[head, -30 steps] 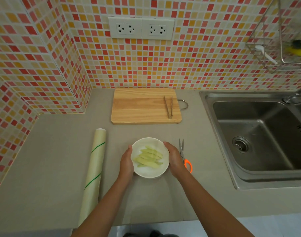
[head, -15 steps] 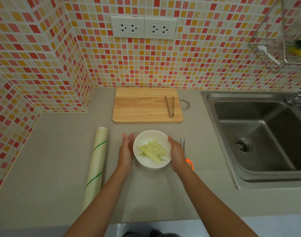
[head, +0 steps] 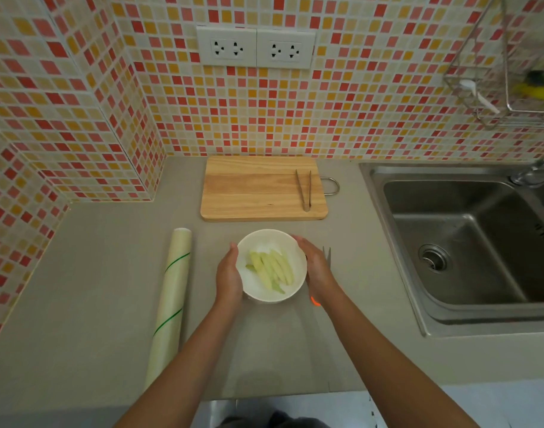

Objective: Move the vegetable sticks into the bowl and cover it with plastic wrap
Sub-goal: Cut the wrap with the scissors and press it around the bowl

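A white bowl (head: 266,233) sits on the grey counter in front of the cutting board. Pale green vegetable sticks (head: 273,268) lie inside it. My left hand (head: 229,274) cups the bowl's left wall and my right hand (head: 317,268) cups its right wall, fingers curved along the sides. A faint sheen lies over the bowl's mouth; whether film covers it I cannot tell. The plastic wrap roll (head: 171,291) lies lengthwise on the counter to the left, apart from my hands.
A wooden cutting board (head: 258,188) with metal tongs (head: 304,189) on it stands against the tiled wall. Scissors (head: 327,254) with an orange handle lie mostly hidden under my right hand. A steel sink (head: 465,242) is at the right, below a wire rack (head: 511,72).
The bowl has slid a little away from me toward the cutting board, with both hands staying on its sides. My right hand now hides more of the scissors.
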A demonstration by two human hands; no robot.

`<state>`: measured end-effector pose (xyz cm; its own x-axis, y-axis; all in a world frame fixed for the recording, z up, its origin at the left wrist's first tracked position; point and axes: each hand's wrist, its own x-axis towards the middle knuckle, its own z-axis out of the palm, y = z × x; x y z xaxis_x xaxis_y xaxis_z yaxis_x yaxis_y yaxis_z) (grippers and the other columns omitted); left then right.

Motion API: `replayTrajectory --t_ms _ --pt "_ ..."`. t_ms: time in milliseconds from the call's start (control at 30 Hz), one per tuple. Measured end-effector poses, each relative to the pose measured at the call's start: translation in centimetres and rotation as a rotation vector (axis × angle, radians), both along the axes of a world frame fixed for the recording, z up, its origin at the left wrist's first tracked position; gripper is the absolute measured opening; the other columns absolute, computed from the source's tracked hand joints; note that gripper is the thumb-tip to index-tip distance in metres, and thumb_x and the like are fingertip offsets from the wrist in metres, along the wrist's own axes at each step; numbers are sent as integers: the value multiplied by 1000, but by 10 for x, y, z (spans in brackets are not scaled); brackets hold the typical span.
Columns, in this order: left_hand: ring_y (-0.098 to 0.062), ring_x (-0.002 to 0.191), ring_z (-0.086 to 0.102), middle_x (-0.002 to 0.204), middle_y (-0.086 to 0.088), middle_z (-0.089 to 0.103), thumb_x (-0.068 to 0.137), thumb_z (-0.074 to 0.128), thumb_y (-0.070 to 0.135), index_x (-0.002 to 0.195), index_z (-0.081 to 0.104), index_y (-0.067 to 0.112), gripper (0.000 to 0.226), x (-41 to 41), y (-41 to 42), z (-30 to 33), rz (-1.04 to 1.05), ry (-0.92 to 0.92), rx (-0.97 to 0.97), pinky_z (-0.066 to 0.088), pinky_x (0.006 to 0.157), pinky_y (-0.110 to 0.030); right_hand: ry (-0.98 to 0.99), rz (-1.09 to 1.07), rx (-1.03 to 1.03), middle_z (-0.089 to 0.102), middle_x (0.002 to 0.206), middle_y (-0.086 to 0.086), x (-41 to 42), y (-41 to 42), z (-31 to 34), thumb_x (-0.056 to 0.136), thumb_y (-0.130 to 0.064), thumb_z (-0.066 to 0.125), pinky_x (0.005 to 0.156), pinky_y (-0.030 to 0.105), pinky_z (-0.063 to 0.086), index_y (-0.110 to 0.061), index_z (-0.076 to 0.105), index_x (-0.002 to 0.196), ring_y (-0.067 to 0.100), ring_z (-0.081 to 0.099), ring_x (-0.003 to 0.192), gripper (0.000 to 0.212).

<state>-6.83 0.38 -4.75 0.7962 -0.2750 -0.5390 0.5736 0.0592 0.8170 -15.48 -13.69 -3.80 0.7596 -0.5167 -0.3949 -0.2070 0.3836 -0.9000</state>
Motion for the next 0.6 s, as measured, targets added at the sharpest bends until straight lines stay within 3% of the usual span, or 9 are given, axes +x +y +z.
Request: replayTrajectory --t_ms 100,267,333,400,500,600 --pt "-18 81 68 85 0 72 94 48 47 85 68 23 31 -1 1 3 -34 2 12 54 72 -33 29 116 70 72 109 8 2 -3 5 92 -49 47 92 41 52 -19 73 105 25 67 104 41" --pt "-25 90 69 92 -5 73 95 45 49 89 67 22 35 3 4 8 -152 20 11 53 86 -40 52 106 95 75 94 7 3 -6 8 91 -47 50 77 34 56 -17 75 93 24 70 93 39" --pt "-23 81 72 86 -5 76 94 45 50 89 68 21 38 5 3 12 -204 22 25 56 76 -37 74 127 84 75 87 5 2 -8 11 93 -47 48 71 30 56 -17 75 88 21 72 86 41" --pt "-20 76 74 81 -3 77 93 44 54 91 69 19 43 10 2 15 -251 38 12 55 70 -34 105 104 41 76 78 1 3 -6 12 95 -44 47 56 21 55 -17 74 83 15 73 74 40" --pt "-27 107 66 115 -8 71 90 35 67 115 66 19 62 11 2 18 -225 89 -86 48 98 -47 118 6 -9 75 68 -2 3 -3 12 96 -38 49 47 18 52 -17 72 77 11 72 62 37" --pt "-22 126 54 133 1 61 92 27 66 128 59 23 65 -2 2 11 -48 27 -185 39 109 -43 107 -51 -4 74 75 3 3 -3 12 96 -36 48 68 32 57 -14 72 81 20 71 72 36"
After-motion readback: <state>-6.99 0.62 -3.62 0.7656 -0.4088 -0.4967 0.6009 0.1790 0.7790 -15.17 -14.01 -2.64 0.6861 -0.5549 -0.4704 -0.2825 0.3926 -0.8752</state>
